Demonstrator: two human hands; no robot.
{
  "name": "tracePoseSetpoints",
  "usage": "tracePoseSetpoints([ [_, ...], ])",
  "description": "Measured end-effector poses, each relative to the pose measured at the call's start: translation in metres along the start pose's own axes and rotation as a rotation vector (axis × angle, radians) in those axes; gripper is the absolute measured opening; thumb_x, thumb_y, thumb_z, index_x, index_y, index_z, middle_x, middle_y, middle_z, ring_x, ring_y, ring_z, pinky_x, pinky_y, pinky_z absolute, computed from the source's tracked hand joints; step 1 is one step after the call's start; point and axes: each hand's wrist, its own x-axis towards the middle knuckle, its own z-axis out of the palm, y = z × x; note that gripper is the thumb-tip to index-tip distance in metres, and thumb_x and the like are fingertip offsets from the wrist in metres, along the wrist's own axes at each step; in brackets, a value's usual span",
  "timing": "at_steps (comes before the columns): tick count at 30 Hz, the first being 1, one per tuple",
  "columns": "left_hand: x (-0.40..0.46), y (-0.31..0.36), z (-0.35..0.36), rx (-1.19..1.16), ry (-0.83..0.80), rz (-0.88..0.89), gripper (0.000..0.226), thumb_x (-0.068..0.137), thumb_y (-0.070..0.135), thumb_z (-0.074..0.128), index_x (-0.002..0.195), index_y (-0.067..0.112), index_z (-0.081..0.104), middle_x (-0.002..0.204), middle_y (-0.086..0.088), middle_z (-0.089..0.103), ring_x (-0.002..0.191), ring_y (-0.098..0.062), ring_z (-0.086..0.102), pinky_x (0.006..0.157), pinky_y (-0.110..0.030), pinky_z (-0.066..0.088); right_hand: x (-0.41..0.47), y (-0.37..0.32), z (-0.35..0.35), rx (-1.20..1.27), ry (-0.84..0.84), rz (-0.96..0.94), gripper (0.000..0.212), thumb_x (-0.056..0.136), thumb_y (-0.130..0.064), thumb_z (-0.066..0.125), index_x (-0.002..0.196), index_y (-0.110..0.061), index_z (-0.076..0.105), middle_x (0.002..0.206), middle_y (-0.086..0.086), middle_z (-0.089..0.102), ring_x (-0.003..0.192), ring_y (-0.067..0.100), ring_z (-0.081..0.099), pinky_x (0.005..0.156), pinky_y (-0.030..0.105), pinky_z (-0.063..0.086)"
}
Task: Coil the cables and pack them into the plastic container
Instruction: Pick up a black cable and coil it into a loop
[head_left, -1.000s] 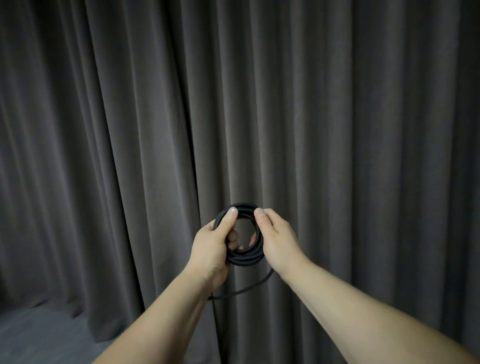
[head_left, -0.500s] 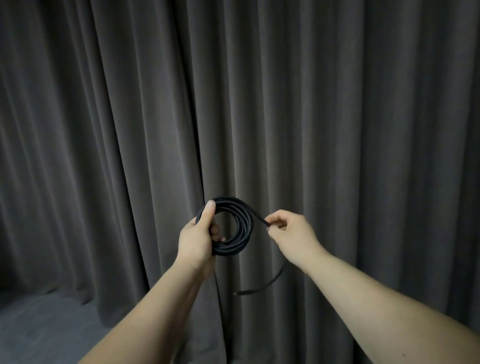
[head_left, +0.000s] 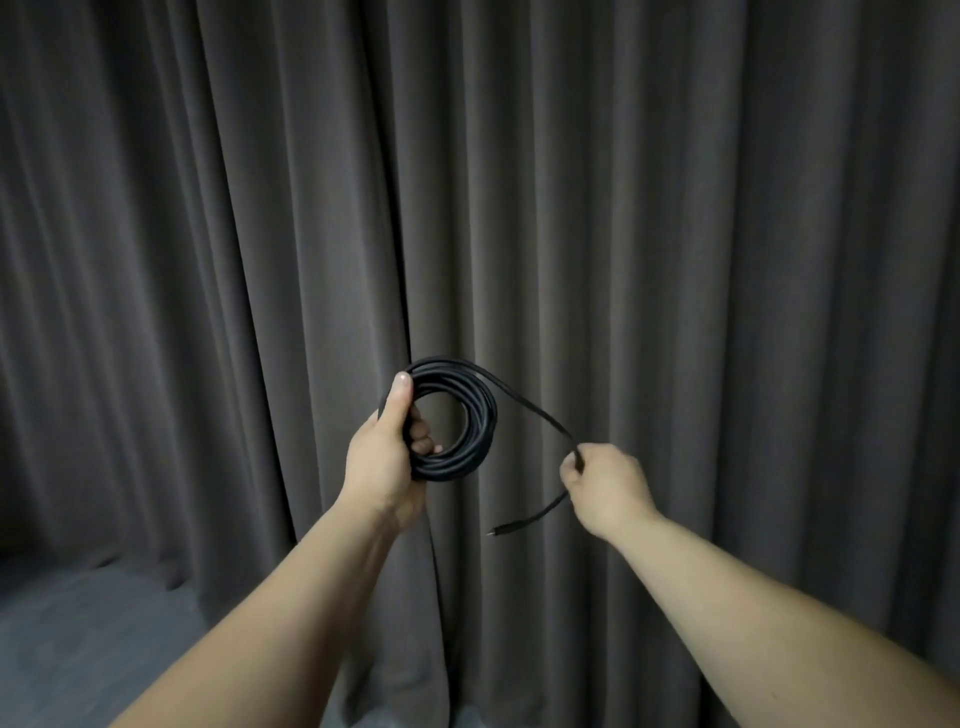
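Observation:
A black cable wound into a round coil (head_left: 470, 415) is held up in front of me at mid-frame. My left hand (head_left: 387, 457) grips the coil's left side, thumb along the top and fingers through the hole. A loose strand (head_left: 535, 413) runs from the coil's top down to the right. My right hand (head_left: 605, 480) pinches that strand, and the short tail with its plug end (head_left: 501, 530) hangs below and to the left of the hand. No plastic container is in view.
A dark grey pleated curtain (head_left: 675, 208) fills the whole background. A strip of grey floor (head_left: 78, 639) shows at the lower left.
My right hand left the coil and slid out to the right along the cable, drawing the free strand away. The left hand and coil drifted left and slightly up.

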Motion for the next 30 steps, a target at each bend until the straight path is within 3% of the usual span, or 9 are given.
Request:
tracePoseSetpoints([
  [2, 0.001, 0.001, -0.002, 0.027, 0.000, 0.000, 0.027, 0.096, 0.034, 0.057, 0.075, 0.018, 0.050, 0.059, 0.005, 0.035, 0.044, -0.007, 0.029, 0.041, -0.017, 0.036, 0.006, 0.002, -0.002, 0.187, 0.068, 0.121, 0.028, 0.091, -0.020, 0.057, 0.065, -0.011, 0.060, 0.070, 0.010, 0.068, 0.073, 0.030, 0.064, 0.067, 0.031, 0.051],
  [4, 0.000, -0.003, -0.005, 0.043, -0.008, -0.013, 0.028, 0.096, 0.034, 0.057, 0.074, 0.017, 0.049, 0.058, 0.005, 0.035, 0.043, -0.007, 0.029, 0.041, -0.017, 0.035, 0.012, 0.000, -0.005, 0.523, 0.119, 0.237, 0.026, 0.088, -0.015, 0.062, 0.063, -0.011, 0.063, 0.063, 0.009, 0.068, 0.066, 0.028, 0.069, 0.070, 0.042, 0.058],
  [8, -0.002, -0.014, -0.010, 0.057, -0.065, -0.052, 0.028, 0.094, 0.036, 0.057, 0.075, 0.016, 0.050, 0.057, 0.003, 0.034, 0.044, -0.008, 0.029, 0.044, -0.019, 0.037, 0.014, -0.017, -0.016, 1.017, 0.145, 0.318, 0.019, 0.089, -0.001, 0.061, 0.073, -0.012, 0.060, 0.069, 0.004, 0.064, 0.061, 0.016, 0.065, 0.061, 0.023, 0.055],
  [11, -0.003, -0.019, -0.011, 0.058, -0.143, -0.080, 0.029, 0.082, 0.043, 0.063, 0.076, 0.016, 0.054, 0.058, 0.003, 0.033, 0.045, -0.009, 0.029, 0.048, -0.021, 0.037, 0.008, -0.035, -0.020, 1.203, 0.099, 0.282, 0.019, 0.088, 0.007, 0.060, 0.080, -0.009, 0.055, 0.075, 0.009, 0.063, 0.066, 0.018, 0.065, 0.061, 0.020, 0.057],
  [14, -0.003, -0.020, -0.010, 0.118, -0.196, -0.060, 0.029, 0.082, 0.042, 0.062, 0.079, 0.015, 0.053, 0.057, 0.003, 0.035, 0.046, -0.010, 0.031, 0.052, -0.023, 0.040, 0.006, -0.045, -0.022, 1.259, 0.074, 0.253, 0.022, 0.088, 0.009, 0.058, 0.079, -0.010, 0.052, 0.076, 0.010, 0.063, 0.063, 0.019, 0.063, 0.059, 0.022, 0.056],
  [21, -0.009, -0.020, -0.011, 0.271, -0.264, -0.041, 0.028, 0.097, 0.030, 0.052, 0.077, 0.011, 0.051, 0.055, 0.000, 0.040, 0.049, -0.012, 0.041, 0.065, -0.033, 0.040, 0.012, -0.033, -0.030, 1.127, 0.144, 0.265, 0.021, 0.096, -0.006, 0.053, 0.079, -0.016, 0.058, 0.071, 0.001, 0.065, 0.047, 0.004, 0.056, 0.048, 0.015, 0.047],
  [26, -0.013, -0.018, -0.007, 0.399, -0.313, -0.053, 0.033, 0.087, 0.044, 0.062, 0.079, 0.013, 0.057, 0.058, 0.002, 0.049, 0.056, -0.013, 0.046, 0.067, -0.033, 0.038, 0.009, -0.039, -0.028, 1.115, -0.011, 0.302, 0.015, 0.098, -0.006, 0.050, 0.086, -0.010, 0.059, 0.066, 0.006, 0.063, 0.039, 0.005, 0.053, 0.042, 0.016, 0.045],
  [28, -0.012, -0.021, -0.006, 0.424, -0.344, -0.057, 0.037, 0.077, 0.049, 0.064, 0.083, 0.013, 0.061, 0.062, 0.001, 0.052, 0.062, -0.016, 0.049, 0.071, -0.036, 0.040, 0.004, -0.044, -0.026, 1.094, -0.110, 0.256, 0.013, 0.095, -0.006, 0.054, 0.084, -0.009, 0.061, 0.068, 0.007, 0.063, 0.050, 0.011, 0.059, 0.050, 0.020, 0.049],
  [30, -0.011, -0.024, -0.005, 0.417, -0.361, -0.066, 0.031, 0.076, 0.049, 0.070, 0.081, 0.019, 0.065, 0.064, 0.001, 0.053, 0.064, -0.015, 0.051, 0.071, -0.034, 0.045, -0.001, -0.047, -0.024, 1.039, -0.184, 0.195, 0.012, 0.094, -0.010, 0.058, 0.085, -0.007, 0.066, 0.079, 0.012, 0.067, 0.074, 0.022, 0.064, 0.073, 0.032, 0.052],
])
